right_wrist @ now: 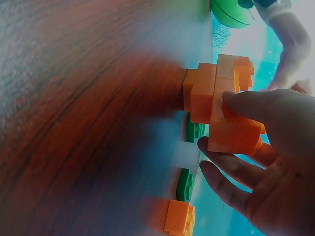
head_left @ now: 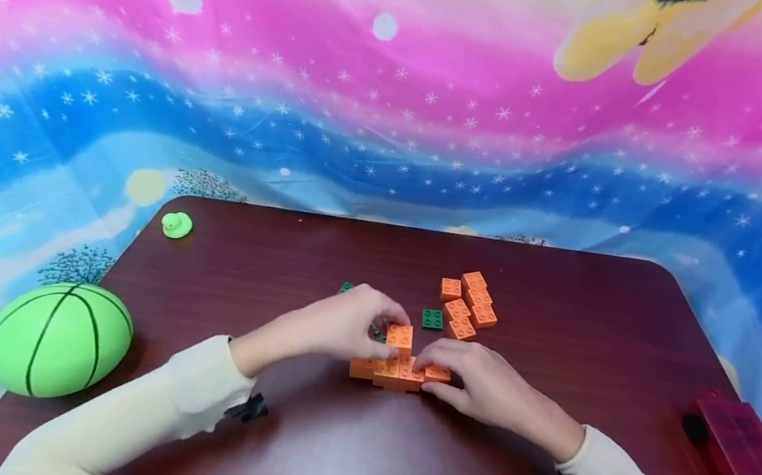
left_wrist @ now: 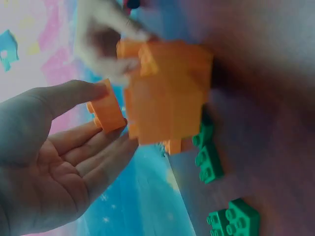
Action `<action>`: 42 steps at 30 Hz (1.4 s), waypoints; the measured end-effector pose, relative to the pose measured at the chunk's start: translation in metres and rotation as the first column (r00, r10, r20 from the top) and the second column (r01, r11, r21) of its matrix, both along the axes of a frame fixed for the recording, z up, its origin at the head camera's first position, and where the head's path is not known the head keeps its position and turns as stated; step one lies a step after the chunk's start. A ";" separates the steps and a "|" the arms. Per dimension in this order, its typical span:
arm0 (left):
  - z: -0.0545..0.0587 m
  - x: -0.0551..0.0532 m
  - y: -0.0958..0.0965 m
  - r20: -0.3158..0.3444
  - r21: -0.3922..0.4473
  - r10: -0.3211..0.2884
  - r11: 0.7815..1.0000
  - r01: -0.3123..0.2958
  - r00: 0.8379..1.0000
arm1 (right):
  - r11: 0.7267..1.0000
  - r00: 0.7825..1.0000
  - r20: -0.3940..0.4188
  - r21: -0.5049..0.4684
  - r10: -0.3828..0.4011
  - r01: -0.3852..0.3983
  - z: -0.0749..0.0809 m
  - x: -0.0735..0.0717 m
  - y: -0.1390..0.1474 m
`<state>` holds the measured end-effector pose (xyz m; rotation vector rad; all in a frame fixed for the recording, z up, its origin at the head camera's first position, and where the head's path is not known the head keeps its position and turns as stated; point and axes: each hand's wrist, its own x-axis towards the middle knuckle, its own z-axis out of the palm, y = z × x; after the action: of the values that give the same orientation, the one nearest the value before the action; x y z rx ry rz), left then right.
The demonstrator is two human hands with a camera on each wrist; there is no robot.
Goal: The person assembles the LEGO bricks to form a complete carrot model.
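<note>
The stepped orange plastic brick stack (head_left: 396, 383) out on the brown table (head_left: 318, 458) is where all the action is. The left hand (head_left: 349, 323) is right over it in a narrow pinch on a single square orange studded brick (head_left: 399, 335), probably by the sides so top and bottom stay clear. Can't tell if that brick touches the stack. The right hand (head_left: 481, 380) has the stack's right end, thumb in front, fingers behind; that end seems to stick out past the bricks below, so I'd guess it's for steadying.

Other stuff, left to right: a lime-green ball with black lines (head_left: 57, 339) sits well left of the stack, with a small lime-green toy duck (head_left: 177, 225) far behind-left. Some dark green studded bricks (left_wrist: 210, 164) lie behind the stack, and the left hand partly blocks them from above. A lone square dark green brick (head_left: 432, 319) is behind-right, beside a bunch of loose orange bricks (head_left: 479, 296). Way off right of the stack there's a see-through red plastic toy vehicle (head_left: 753, 470), not in anyone's way.
</note>
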<state>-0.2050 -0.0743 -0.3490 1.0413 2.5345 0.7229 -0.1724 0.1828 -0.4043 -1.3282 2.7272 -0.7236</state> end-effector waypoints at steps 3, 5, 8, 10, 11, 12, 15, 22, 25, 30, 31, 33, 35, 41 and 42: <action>-0.004 0.008 -0.001 -0.011 -0.009 -0.018 1.000 0.018 1.000 | 1.000 1.000 -0.004 0.002 -0.006 0.006 0.000 -0.001 0.000; -0.006 0.010 -0.001 -0.014 -0.015 -0.024 1.000 0.023 1.000 | 1.000 1.000 -0.003 0.007 -0.013 0.013 0.001 -0.002 0.000; -0.009 0.010 -0.001 -0.019 -0.027 -0.027 0.999 0.027 0.999 | 1.000 1.000 0.001 0.012 -0.020 0.020 0.001 -0.002 0.000; -0.011 0.010 -0.001 -0.014 -0.037 -0.023 0.999 0.023 1.000 | 1.000 1.000 0.002 0.010 -0.018 0.018 0.001 -0.002 0.000; -0.011 0.010 -0.001 -0.010 -0.045 -0.020 0.999 0.019 1.000 | 1.000 1.000 0.003 0.009 -0.017 0.017 0.001 -0.002 0.001; -0.011 0.010 -0.001 -0.004 -0.046 -0.017 0.999 0.017 1.000 | 1.000 1.000 0.003 0.009 -0.017 0.017 0.001 -0.002 0.001; -0.012 0.012 -0.002 0.015 -0.046 -0.008 0.999 0.009 1.000 | 1.000 1.000 0.000 0.017 -0.020 0.020 0.002 -0.002 0.001; -0.013 0.015 -0.002 0.008 -0.047 -0.008 0.999 0.009 1.000 | 0.999 0.999 -0.004 0.024 -0.032 0.032 0.001 0.000 -0.003; -0.012 0.016 0.000 -0.006 -0.054 -0.005 0.999 0.004 1.000 | 0.999 0.999 -0.008 0.020 -0.032 0.032 0.002 0.001 -0.002; -0.013 0.018 0.002 -0.035 -0.072 0.007 0.997 -0.010 0.999 | 1.000 1.000 -0.016 0.014 -0.024 0.024 0.002 0.000 -0.001; -0.014 0.018 0.003 -0.037 -0.073 0.004 0.997 -0.007 0.999 | 1.000 1.000 -0.014 0.012 -0.022 0.023 0.002 0.000 -0.001; -0.015 0.018 0.003 -0.034 -0.072 -0.001 0.997 -0.001 0.999 | 1.000 1.000 -0.003 0.011 -0.019 0.019 0.001 0.001 -0.001; -0.016 0.019 0.003 -0.029 -0.070 -0.007 0.998 0.005 1.000 | 1.000 1.000 0.005 0.009 -0.013 0.013 0.000 0.002 -0.001; -0.019 0.019 -0.001 -0.054 -0.057 -0.025 0.998 0.022 0.998 | 1.000 1.000 0.000 0.003 -0.015 0.015 0.000 0.001 -0.001; -0.019 0.020 -0.002 -0.058 -0.053 -0.026 0.998 0.022 0.998 | 1.000 1.000 0.001 0.004 -0.016 0.016 0.001 0.001 -0.001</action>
<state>-0.1851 -0.0765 -0.3680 1.0891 2.5712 0.6252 -0.1718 0.1821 -0.4038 -1.3070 2.7397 -0.7197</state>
